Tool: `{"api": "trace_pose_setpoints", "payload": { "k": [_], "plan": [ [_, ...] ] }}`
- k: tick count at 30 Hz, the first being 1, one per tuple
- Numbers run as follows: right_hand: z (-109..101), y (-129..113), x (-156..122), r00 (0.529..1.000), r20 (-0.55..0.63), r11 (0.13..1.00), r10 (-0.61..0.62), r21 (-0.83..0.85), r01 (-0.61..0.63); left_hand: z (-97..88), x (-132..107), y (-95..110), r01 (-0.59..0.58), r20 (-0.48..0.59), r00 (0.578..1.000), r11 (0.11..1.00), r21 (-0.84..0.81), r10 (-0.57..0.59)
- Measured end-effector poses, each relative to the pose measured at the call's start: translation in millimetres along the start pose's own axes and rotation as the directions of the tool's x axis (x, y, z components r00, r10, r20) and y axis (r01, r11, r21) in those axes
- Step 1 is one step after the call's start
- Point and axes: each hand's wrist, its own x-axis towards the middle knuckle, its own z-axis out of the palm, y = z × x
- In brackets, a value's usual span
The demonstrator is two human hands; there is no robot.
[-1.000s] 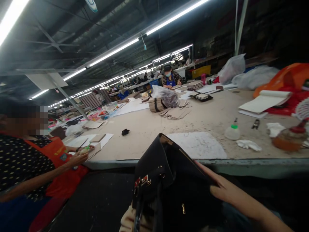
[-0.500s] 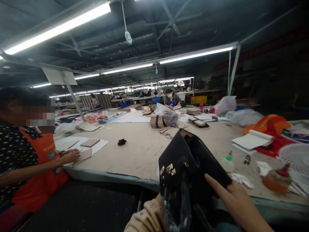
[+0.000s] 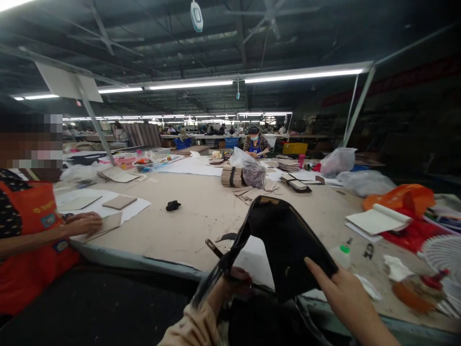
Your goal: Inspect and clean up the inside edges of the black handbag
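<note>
A black handbag (image 3: 288, 250) with gold-coloured metal fittings is held up in front of me, at the table's near edge. My right hand (image 3: 336, 288) grips its right edge, the index finger stretched along the black panel. Behind the bag's left side, my left hand (image 3: 236, 283) is curled at the bag, partly hidden by a dark strap. A gap between the bag's parts lets the white paper (image 3: 254, 257) on the table show through. The bag's lower part is dark and hard to make out.
A co-worker in an orange apron (image 3: 36, 226) handles flat boards at left. On the table (image 3: 194, 216) are a black scrap (image 3: 173, 205), a bundled stack (image 3: 231, 177), a green-tipped bottle (image 3: 342, 254), a red-capped bottle (image 3: 414, 293) and a white pad (image 3: 378, 218).
The bag has turned and spread apart, its gold fittings swinging left with my left hand. My right hand keeps its grip. The view has tilted down and shifted slightly right.
</note>
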Motion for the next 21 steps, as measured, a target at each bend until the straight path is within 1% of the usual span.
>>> {"api": "trace_pose_setpoints", "payload": {
  "k": [2, 4, 5, 6, 7, 8, 9, 10, 11, 12, 13, 14, 15, 16, 18, 19, 21],
  "plan": [
    [11, 6, -1, 0.999, -0.010, 0.998, -0.052, -0.033, 0.052, -15.2, 2, -18, 0.021, -0.039, 0.999, 1.000, 0.006, -0.021],
    [28, 15, -5, 0.997, 0.027, 0.996, -0.077, -0.049, 0.079, -31.4, -2, -36, 0.036, -0.111, 0.993, 0.999, -0.001, -0.036],
    [38, 20, -8, 0.995, 0.062, 0.996, -0.073, -0.053, 0.076, -38.0, -5, -43, 0.051, -0.171, 0.984, 0.998, -0.022, -0.054],
    [46, 25, -11, 0.993, 0.099, 0.997, -0.057, -0.054, 0.063, -42.8, -11, -48, 0.062, -0.261, 0.962, 0.996, -0.064, -0.077],
    [53, 29, -14, 0.990, 0.135, 0.998, -0.031, -0.055, 0.039, -45.7, -18, -50, 0.055, -0.368, 0.925, 0.991, -0.120, -0.096],
    [59, 32, -16, 0.986, 0.169, 0.998, 0.001, -0.056, 0.009, -46.5, -27, -49, 0.023, -0.480, 0.871, 0.985, -0.171, -0.104],
    [62, 34, -18, 0.979, 0.203, 0.998, 0.032, -0.055, -0.021, -45.3, -36, -43, -0.033, -0.580, 0.809, 0.979, -0.202, -0.093],
    [63, 35, -20, 0.971, 0.232, 0.997, 0.059, -0.056, -0.047, -42.5, -45, -33, -0.105, -0.642, 0.766, 0.978, -0.182, -0.037],
    [63, 34, -20, 0.963, 0.260, 0.997, 0.072, -0.059, -0.059, -38.5, -54, -19, -0.162, -0.654, 0.754, 0.981, -0.107, 0.053],
    [62, 34, -20, 0.956, 0.283, 0.996, 0.072, -0.065, -0.056, -33.5, -61, -3, -0.212, -0.623, 0.762, 0.977, 0.016, 0.176],
    [59, 34, -20, 0.949, 0.308, 0.997, 0.060, -0.069, -0.040, -28.2, -65, 15, -0.258, -0.582, 0.753, 0.952, 0.168, 0.307],
    [56, 34, -20, 0.940, 0.339, 0.998, 0.037, -0.068, -0.015, -22.7, -67, 32, -0.272, -0.537, 0.740, 0.910, 0.313, 0.405],
    [51, 36, -19, 0.926, 0.378, 0.998, 0.007, -0.060, 0.016, -17.5, -66, 49, -0.268, -0.504, 0.725, 0.866, 0.423, 0.471],
    [45, 39, -17, 0.905, 0.424, 0.998, -0.026, -0.047, 0.051, -12.8, -62, 63, -0.261, -0.472, 0.719, 0.828, 0.496, 0.510],
    [28, 48, -12, 0.858, 0.507, 0.991, -0.089, -0.043, 0.128, -5.4, -48, 83, -0.238, -0.446, 0.721, 0.794, 0.559, 0.530],
    [17, 53, -7, 0.846, 0.520, 0.983, -0.118, -0.061, 0.175, -2.9, -39, 89, -0.228, -0.450, 0.722, 0.795, 0.562, 0.525],
    [-8, 61, 6, 0.853, 0.481, 0.950, -0.200, -0.117, 0.289, -0.1, -19, 94, -0.207, -0.493, 0.715, 0.823, 0.529, 0.497]
  ]
}}
